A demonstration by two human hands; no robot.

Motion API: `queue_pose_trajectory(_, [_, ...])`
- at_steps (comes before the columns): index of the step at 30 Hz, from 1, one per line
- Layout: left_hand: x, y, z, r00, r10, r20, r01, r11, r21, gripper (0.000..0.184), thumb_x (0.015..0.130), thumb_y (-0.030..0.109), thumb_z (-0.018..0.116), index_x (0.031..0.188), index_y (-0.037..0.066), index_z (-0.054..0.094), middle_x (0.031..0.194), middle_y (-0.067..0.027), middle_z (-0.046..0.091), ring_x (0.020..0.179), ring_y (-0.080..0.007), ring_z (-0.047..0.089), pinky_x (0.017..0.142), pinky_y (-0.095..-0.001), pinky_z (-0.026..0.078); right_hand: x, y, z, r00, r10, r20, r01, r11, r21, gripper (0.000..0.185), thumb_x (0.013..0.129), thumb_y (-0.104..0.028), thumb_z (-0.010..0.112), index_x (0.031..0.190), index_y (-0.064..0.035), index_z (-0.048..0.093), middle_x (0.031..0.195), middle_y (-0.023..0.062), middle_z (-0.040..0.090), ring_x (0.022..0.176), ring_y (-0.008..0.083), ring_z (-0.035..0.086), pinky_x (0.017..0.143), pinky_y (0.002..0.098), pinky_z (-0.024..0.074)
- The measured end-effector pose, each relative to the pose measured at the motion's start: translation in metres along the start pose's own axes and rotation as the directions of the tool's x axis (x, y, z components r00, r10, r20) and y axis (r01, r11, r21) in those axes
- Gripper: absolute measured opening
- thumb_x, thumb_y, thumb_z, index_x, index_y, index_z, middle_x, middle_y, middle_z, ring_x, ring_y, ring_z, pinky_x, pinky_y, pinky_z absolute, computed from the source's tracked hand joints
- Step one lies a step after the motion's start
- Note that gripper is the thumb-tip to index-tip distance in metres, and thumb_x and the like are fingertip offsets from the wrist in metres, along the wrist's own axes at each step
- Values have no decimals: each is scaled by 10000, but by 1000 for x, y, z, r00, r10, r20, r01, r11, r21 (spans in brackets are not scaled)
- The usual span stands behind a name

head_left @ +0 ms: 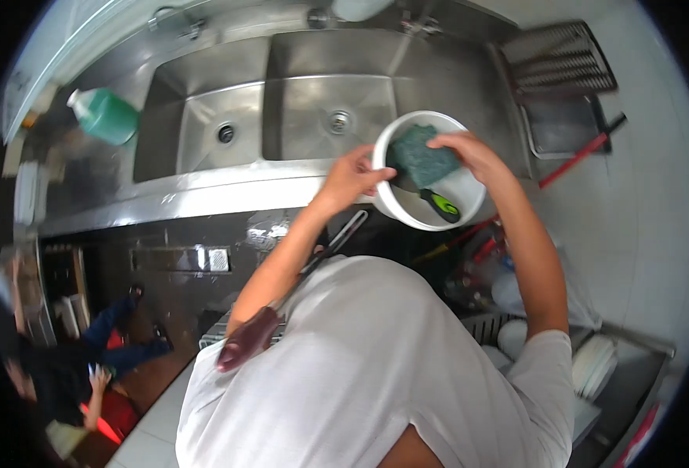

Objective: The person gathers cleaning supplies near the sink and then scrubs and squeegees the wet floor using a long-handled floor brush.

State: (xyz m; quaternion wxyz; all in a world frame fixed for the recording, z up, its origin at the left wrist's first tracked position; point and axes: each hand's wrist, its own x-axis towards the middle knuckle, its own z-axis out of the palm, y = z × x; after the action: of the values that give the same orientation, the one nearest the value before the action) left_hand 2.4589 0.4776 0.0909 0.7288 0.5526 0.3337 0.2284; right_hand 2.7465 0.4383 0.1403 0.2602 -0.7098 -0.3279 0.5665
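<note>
A round white bucket [472, 191] is tilted toward me at the front edge of the sink counter. My left hand [351, 185] is closed on its left rim, thumb over the edge. My right hand [472, 154] reaches over the far right rim and pinches a dark green scouring pad [426, 160] inside the bucket. Just below the pad, a black and lime-green handle [442, 206] lies in the bucket; whatever it belongs to is hidden. Under my left forearm is a long metal utensil with a dark red handle [249, 340].
Two steel sink basins [212, 129] lie ahead. A green liquid bottle [109, 117] stands at left, a slotted dark rack [555, 58] at right. A red pole [575, 160] leans on the right. Stacked plates [594, 366] sit behind right. Another person [60, 378] is at lower left.
</note>
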Motion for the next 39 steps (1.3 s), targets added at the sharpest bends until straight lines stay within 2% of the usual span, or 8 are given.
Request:
queue_pose_trajectory(3, [-1, -6, 1, 999, 12, -39, -12, 1000, -1, 622, 851, 224, 819, 1355, -19, 549, 790, -27, 626, 678, -100, 644, 577, -244, 565, -19, -16, 26, 991, 134, -19, -126, 964, 235, 445, 782, -452, 742, 1132, -184, 682, 1039, -4, 683, 924, 105, 614, 814, 321, 444])
queue_pose_trajectory(8, [-3, -11, 5, 993, 43, -113, -41, 999, 26, 576, 836, 217, 827, 1306, -16, 587, 844, -34, 596, 686, -111, 635, 556, -245, 563, -1, 18, 37, 949, 313, -31, -314, 948, -55, 552, 782, -481, 731, 1226, -169, 624, 1112, 37, 670, 1040, 173, 623, 932, 405, 452])
queue_pose_trajectory(11, [-2, -13, 8, 990, 24, -139, -29, 999, -32, 613, 828, 234, 835, 1326, -14, 575, 854, -33, 600, 702, -115, 642, 560, -245, 569, -7, 20, 47, 967, 255, 7, -255, 965, 61, 578, 794, -467, 731, 1262, -156, 597, 1104, 70, 674, 1040, 190, 631, 885, 431, 492])
queue_pose_trajectory(14, [0, -13, 7, 991, 38, -129, -44, 998, -49, 680, 801, 244, 857, 1340, -46, 563, 824, -38, 613, 661, -118, 632, 524, -251, 541, -12, 17, 50, 930, 308, 201, -345, 920, 184, 546, 833, -426, 710, 1272, -133, 569, 1081, 71, 676, 932, 204, 660, 648, 394, 555])
queue_pose_trajectory(25, [9, -1, 3, 999, -34, -28, 33, 999, -34, 607, 866, 156, 789, 1368, -45, 513, 871, -50, 631, 717, -121, 664, 568, -242, 568, -116, -9, -2, 982, -103, -161, 169, 863, 477, 387, 849, -240, 730, 1148, -11, 644, 1085, 87, 689, 971, 186, 684, 899, 345, 551])
queue_pose_trajectory(32, [14, 11, 0, 996, -85, 21, 83, 991, 102, 548, 907, 118, 715, 1387, -35, 500, 966, -80, 619, 763, -165, 703, 615, -267, 613, -231, 78, -39, 639, -134, -757, 705, 496, 508, 328, 905, -248, 676, 1142, -22, 656, 1098, 98, 689, 997, 219, 674, 913, 351, 542])
queue_pose_trajectory(36, [22, 11, -2, 994, -97, 56, 88, 986, 139, 470, 931, 118, 675, 1358, -12, 530, 955, -72, 637, 765, -156, 689, 645, -286, 617, -248, 157, -7, 431, 30, -902, 854, 308, 419, 323, 898, -250, 678, 1138, -34, 662, 1137, 97, 684, 1031, 230, 663, 933, 344, 520])
queue_pose_trajectory(39, [28, 8, -7, 996, -65, 59, 49, 970, 237, 418, 963, 192, 625, 1335, 16, 555, 1077, -88, 666, 869, -153, 673, 646, -286, 594, -212, 292, 32, 238, 329, -914, 873, 339, 349, 369, 862, -277, 715, 1157, -63, 653, 1144, 57, 669, 1089, 209, 615, 1004, 357, 447])
